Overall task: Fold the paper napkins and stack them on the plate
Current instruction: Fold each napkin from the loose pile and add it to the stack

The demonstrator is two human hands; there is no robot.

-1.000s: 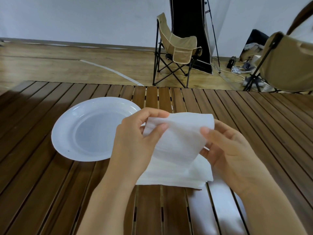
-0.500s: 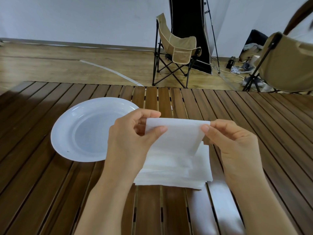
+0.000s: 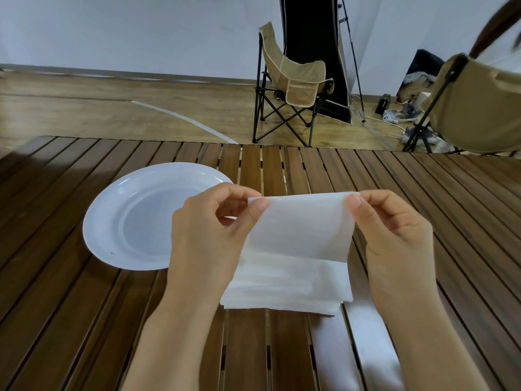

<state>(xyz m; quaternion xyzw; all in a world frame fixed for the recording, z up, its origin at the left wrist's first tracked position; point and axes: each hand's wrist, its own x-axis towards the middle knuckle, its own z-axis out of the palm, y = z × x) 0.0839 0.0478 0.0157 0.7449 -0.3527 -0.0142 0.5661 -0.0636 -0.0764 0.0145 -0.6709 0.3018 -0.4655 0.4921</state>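
A white paper napkin (image 3: 301, 227) hangs above the table, held by its two top corners. My left hand (image 3: 208, 235) pinches the left corner between thumb and forefinger. My right hand (image 3: 394, 235) pinches the right corner the same way. Under the hanging napkin lies a stack of several white napkins (image 3: 284, 286) on the slatted wooden table (image 3: 84, 320). A white plate (image 3: 112, 221) with nothing in it sits to the left of the stack, partly behind my left hand.
A tan folding chair (image 3: 293, 86) stands on the wooden floor beyond the table, by a black panel (image 3: 313, 32). A second tan chair (image 3: 479, 108) is at the far right, with cables and small items on the floor next to it.
Both hands have pulled the napkin's top edge out wider and straighter. My right hand shifted right and up to the corner, and the sheet now hangs flat.
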